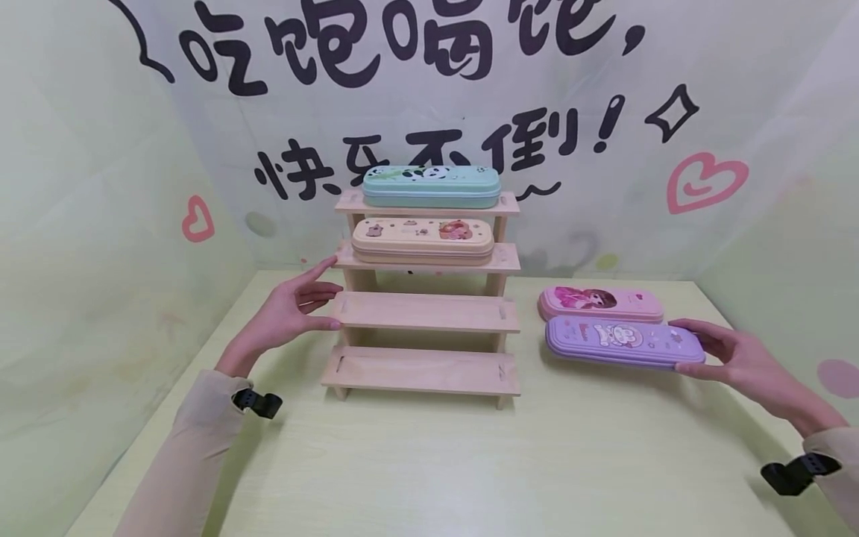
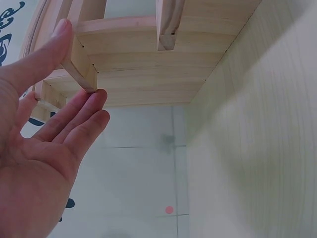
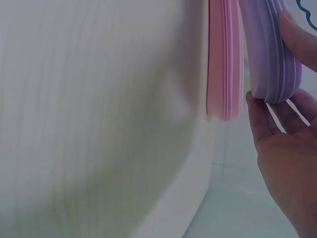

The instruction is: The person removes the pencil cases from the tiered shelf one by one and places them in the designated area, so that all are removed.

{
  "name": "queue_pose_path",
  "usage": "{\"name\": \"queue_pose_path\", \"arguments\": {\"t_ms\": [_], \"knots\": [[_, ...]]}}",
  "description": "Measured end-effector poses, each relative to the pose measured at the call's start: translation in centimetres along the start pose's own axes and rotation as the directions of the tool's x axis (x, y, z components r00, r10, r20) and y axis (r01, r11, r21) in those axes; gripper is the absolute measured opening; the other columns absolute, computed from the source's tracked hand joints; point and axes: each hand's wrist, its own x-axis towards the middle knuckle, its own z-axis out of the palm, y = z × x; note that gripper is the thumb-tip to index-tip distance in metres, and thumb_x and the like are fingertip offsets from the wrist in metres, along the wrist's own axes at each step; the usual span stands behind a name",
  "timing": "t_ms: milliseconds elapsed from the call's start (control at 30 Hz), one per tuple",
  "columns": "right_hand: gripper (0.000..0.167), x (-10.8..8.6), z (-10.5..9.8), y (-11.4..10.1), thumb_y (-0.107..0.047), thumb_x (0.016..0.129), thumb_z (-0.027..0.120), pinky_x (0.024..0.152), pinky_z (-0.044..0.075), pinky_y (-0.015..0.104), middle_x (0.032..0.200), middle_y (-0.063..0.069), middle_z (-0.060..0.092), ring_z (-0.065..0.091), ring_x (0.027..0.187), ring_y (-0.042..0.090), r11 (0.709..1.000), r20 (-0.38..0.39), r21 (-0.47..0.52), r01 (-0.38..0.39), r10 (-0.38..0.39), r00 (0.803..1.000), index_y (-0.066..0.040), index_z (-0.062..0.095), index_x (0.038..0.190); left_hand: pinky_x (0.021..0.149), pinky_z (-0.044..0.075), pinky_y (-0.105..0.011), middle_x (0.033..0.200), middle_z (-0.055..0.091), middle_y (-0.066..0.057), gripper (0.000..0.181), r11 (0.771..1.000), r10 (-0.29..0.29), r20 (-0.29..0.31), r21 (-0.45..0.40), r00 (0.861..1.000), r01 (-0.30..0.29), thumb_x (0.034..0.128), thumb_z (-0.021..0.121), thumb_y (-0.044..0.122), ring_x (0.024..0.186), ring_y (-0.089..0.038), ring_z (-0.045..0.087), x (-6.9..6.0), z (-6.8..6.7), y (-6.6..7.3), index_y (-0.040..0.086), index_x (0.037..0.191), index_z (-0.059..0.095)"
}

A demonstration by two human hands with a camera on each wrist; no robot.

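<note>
My right hand (image 1: 741,365) grips the right end of a purple pencil case (image 1: 624,341) with a cartoon print, thumb in front and fingers behind. In the right wrist view, its zipped side (image 3: 275,49) shows between thumb and fingers, the case raised off the table. Just behind it lies a pink pencil case (image 1: 634,302) with a girl's picture. My left hand (image 1: 285,309) touches the left ends of the middle tiers of a wooden step rack (image 1: 426,312), fingers extended. On the rack, a mint panda pencil case (image 1: 429,195) sits on top, a cream one (image 1: 423,250) one tier below.
The rack's two lower tiers are bare boards, the lowest (image 1: 423,369) near the front. A pale wood-grain table (image 1: 416,462) carries everything. Behind hangs a white cloth (image 1: 403,104) with black lettering, and similar cloth walls stand at both sides.
</note>
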Motion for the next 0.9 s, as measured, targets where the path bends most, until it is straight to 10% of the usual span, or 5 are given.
{"name": "queue_pose_path", "arguments": {"t_ms": [467,767,900], "knots": [[0.071,1.1,-0.3,2.2,-0.006,0.092,0.081,0.087,0.048,0.004,0.130,-0.029,0.050,0.051,0.113,-0.018,0.996,0.044,-0.063,-0.065,0.068,0.997,0.004,0.046,0.153,0.113,0.048,-0.043,0.143,0.060,-0.020,0.109,1.000,-0.001,-0.007,-0.002,1.000,0.001,0.0795,0.093,0.001,0.132,-0.034,0.059,-0.1,0.0,0.2,0.032,0.166,0.035],[0.077,1.7,-0.4,2.6,-0.014,0.096,0.079,0.084,0.046,0.004,0.150,0.029,0.047,0.046,0.110,-0.020,0.984,0.117,-0.132,-0.122,0.137,0.984,0.006,0.037,0.159,0.114,0.047,-0.044,0.145,0.059,-0.021,0.109,1.000,-0.005,-0.007,-0.016,1.000,0.005,0.0795,0.092,-0.001,0.133,-0.034,0.059,-0.1,0.1,0.2,0.032,0.166,0.035],[0.076,1.9,-0.6,3.1,-0.014,0.097,0.078,0.084,0.047,0.005,0.147,0.008,0.050,0.045,0.110,-0.021,0.985,0.129,-0.132,-0.110,0.128,0.983,0.006,0.037,0.158,0.114,0.046,-0.050,0.144,0.060,-0.020,0.109,1.000,-0.008,-0.010,-0.010,1.000,0.008,0.0796,0.092,0.000,0.133,-0.033,0.059,-0.2,0.1,0.3,0.034,0.166,0.035]]}}
